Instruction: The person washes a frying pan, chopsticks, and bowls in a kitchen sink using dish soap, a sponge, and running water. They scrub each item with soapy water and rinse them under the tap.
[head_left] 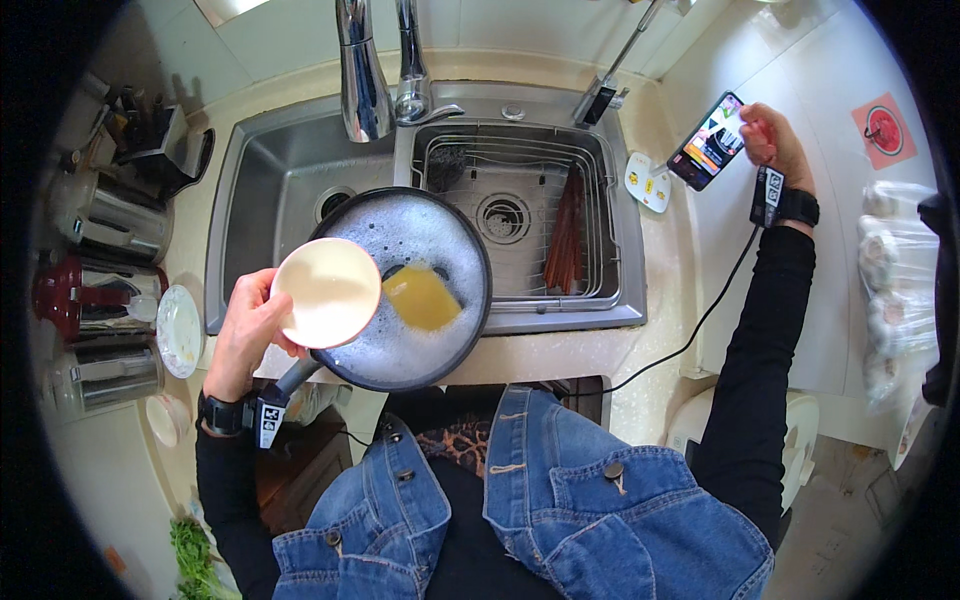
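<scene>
My left hand (pixel 250 320) grips a cream bowl (pixel 330 300) with a pinkish rim, thumb on its edge. The bowl is tilted over the left part of a dark frying pan (pixel 484 270), which rests across the sink's front edge. Whitish suds fill the pan, and a yellow sponge-like block (pixel 422 298) lies in them. Off to the right, my right hand (pixel 778 150) has its fingers curled at the upper right edge of a phone (pixel 706 142) with a lit screen. Something red shows at those fingers; what it is, I cannot make out.
Behind the pan is a double steel sink (pixel 270 170) with a faucet (pixel 362 90). A wire rack (pixel 540 132) in its right basin holds brown chopsticks (pixel 565 235) and a dark scouring pad (pixel 446 165). A white saucer (pixel 180 330) and canisters (pixel 110 375) stand left. A cable (pixel 690 340) trails right.
</scene>
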